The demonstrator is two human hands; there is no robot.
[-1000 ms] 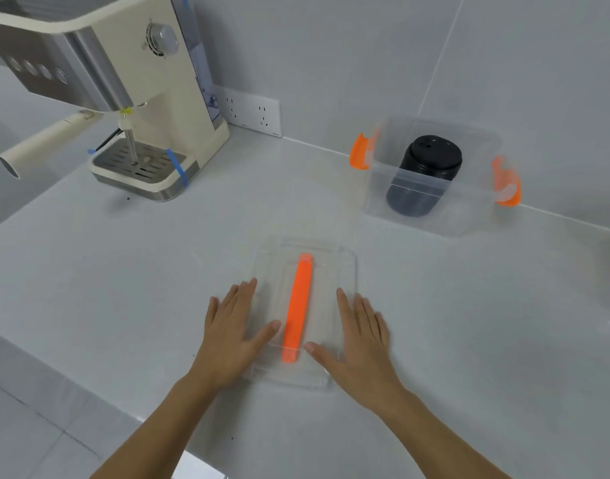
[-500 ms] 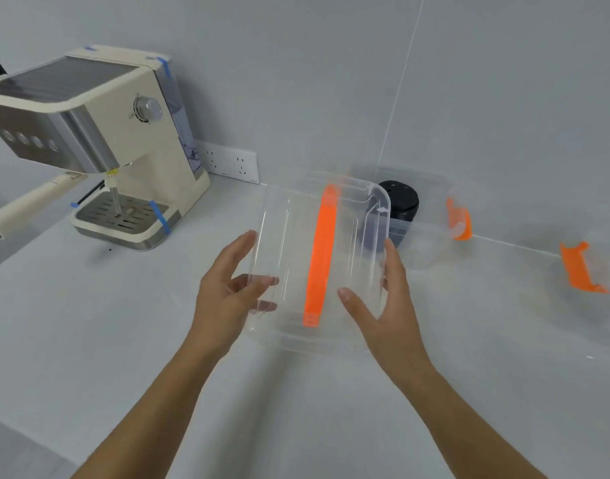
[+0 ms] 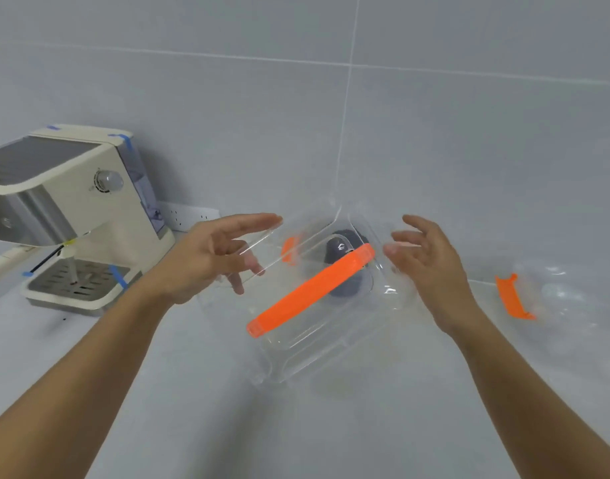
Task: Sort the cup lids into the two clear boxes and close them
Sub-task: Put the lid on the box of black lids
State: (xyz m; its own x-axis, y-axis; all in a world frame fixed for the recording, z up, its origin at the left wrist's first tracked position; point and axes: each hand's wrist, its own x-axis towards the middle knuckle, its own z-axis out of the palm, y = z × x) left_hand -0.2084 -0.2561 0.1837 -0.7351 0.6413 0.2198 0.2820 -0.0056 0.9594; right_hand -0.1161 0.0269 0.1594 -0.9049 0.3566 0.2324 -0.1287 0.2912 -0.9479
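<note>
I hold a clear box cover [image 3: 331,344] with an orange handle [image 3: 310,292] in the air, turned diagonally and tilted. My left hand [image 3: 207,257] grips its left edge, thumb above and fingers below. My right hand [image 3: 431,267] holds its right edge with the fingers spread. Seen through the cover, a stack of black cup lids [image 3: 341,247] sits in a clear box by the wall; one orange latch [image 3: 289,248] of that box shows. A second clear box [image 3: 569,299] with an orange latch [image 3: 512,299] stands at the right.
A cream espresso machine [image 3: 72,209] stands at the left on the grey counter [image 3: 296,426], its drip tray facing me. A white wall socket [image 3: 189,216] sits behind it. Grey tiled wall closes off the back.
The cover was lifted off the counter by both hands, carried up and back over the box with the black lids, and has turned from lengthwise to diagonal.
</note>
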